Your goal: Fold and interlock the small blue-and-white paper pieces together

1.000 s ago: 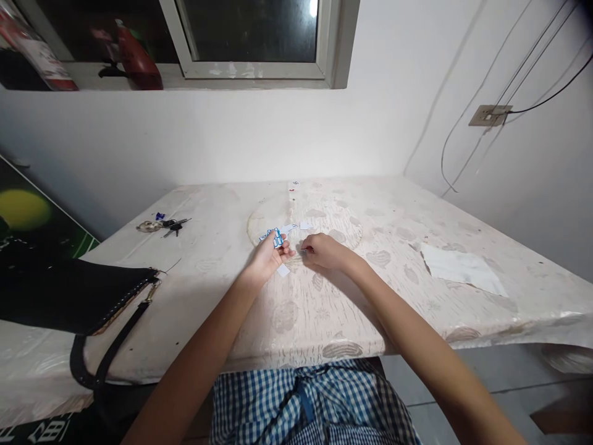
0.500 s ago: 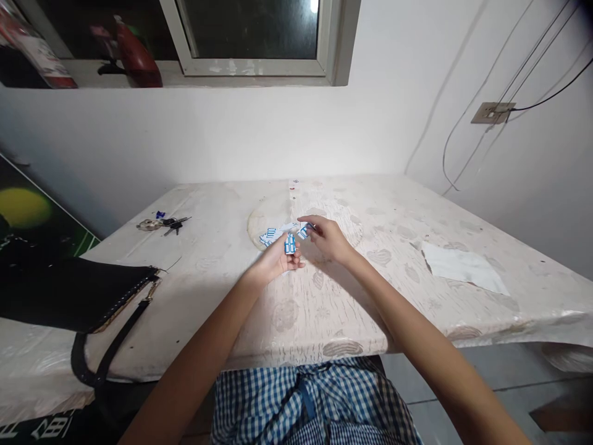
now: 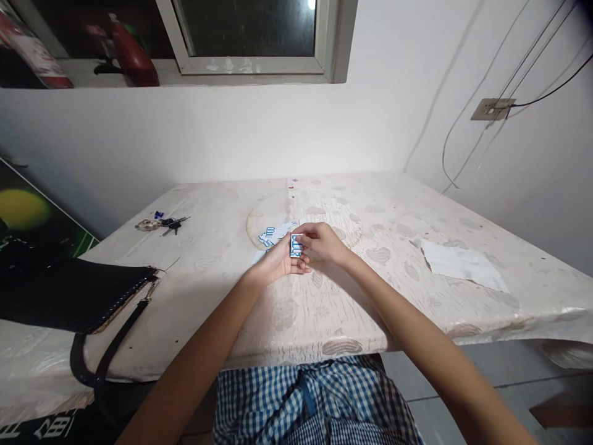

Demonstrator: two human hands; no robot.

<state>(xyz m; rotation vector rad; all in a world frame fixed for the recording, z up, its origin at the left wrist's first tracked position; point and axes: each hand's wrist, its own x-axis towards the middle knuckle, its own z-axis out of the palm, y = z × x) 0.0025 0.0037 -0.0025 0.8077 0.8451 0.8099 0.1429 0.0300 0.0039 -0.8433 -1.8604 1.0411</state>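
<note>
On the patterned tablecloth (image 3: 389,309), reckoning from the held card, loose blue-and-white cards (image 3: 269,235) lie overlapping at 9 to 10 o'clock, near the left hand (image 3: 277,262), which hides some of them. Farther out at 9 to 10 o'clock rests a bunch of keys (image 3: 173,225) beside a small blue item (image 3: 159,214); a black handbag (image 3: 78,290) with its strap occupies 8 to 9 o'clock. A white sheet, cloth or paper, (image 3: 463,267) lies well apart at 3 to 4 o'clock. The wall socket (image 3: 492,109) is at 2 o'clock, the red bottle (image 3: 133,57) on the sill between 10 and 11.

The held card (image 3: 295,245) is above the table's middle, printed face toward the wearer, its long axis running roughly from 12 to 6 o'clock. The hands come together there: the left clasps its left side, while the right hand (image 3: 324,243) covers part of its right edge; whether those fingers pinch it cannot be told.
</note>
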